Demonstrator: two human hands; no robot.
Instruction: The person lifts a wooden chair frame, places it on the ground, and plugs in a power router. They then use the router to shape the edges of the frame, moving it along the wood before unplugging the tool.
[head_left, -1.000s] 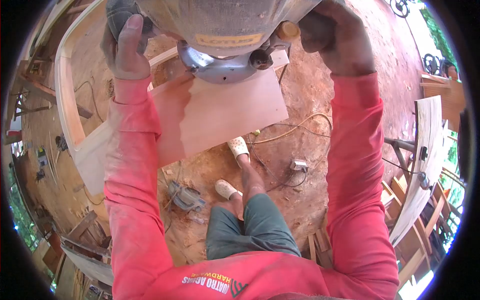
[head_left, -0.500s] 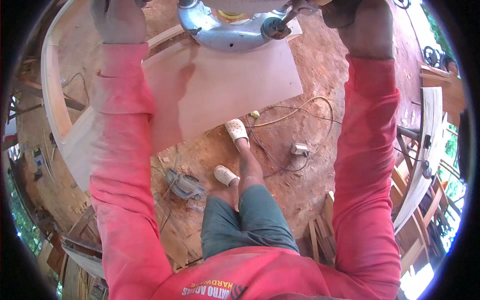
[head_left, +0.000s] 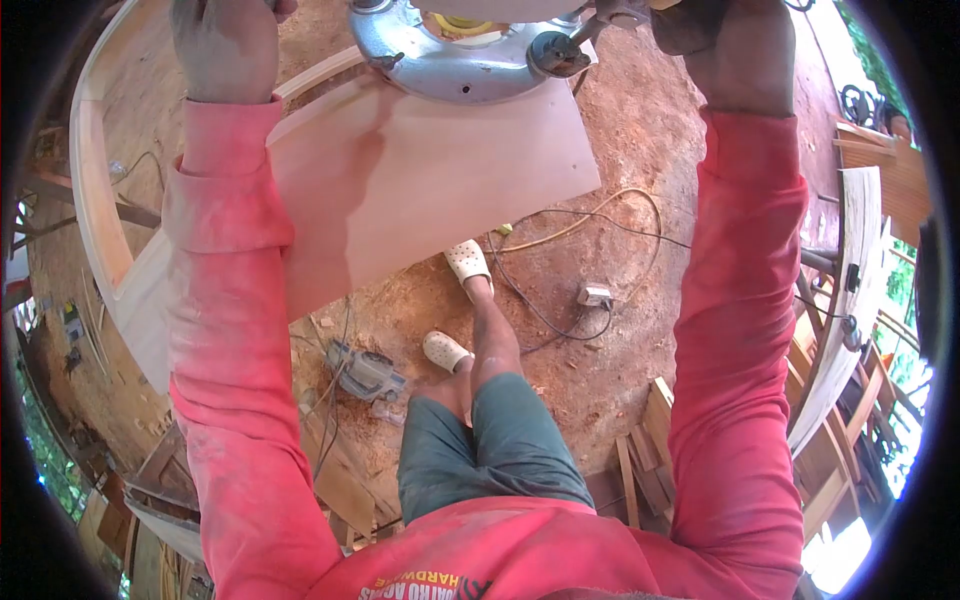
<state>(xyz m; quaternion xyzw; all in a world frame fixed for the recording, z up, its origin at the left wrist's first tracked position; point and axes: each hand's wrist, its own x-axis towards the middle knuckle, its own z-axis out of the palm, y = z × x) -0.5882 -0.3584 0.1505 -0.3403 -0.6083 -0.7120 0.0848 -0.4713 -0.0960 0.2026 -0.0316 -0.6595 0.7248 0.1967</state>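
A power tool with a rounded metal base stands over a pale wooden panel at the top of the head view. My right hand is at the tool's right side, closed, but what it grips is cut off by the frame's top edge. My left hand is left of the tool, above the panel's left part. Its fingers are mostly beyond the frame edge, so their grip is hidden.
A curved wooden frame runs down the left. On the ground are a grey power tool, a white socket box and looping cables. Wood scraps lie at lower right, beside a long pale board.
My left hand has shifted slightly left and down, away from the tool. The tool and panel appear a little further left in view, and my right hand slightly further right.
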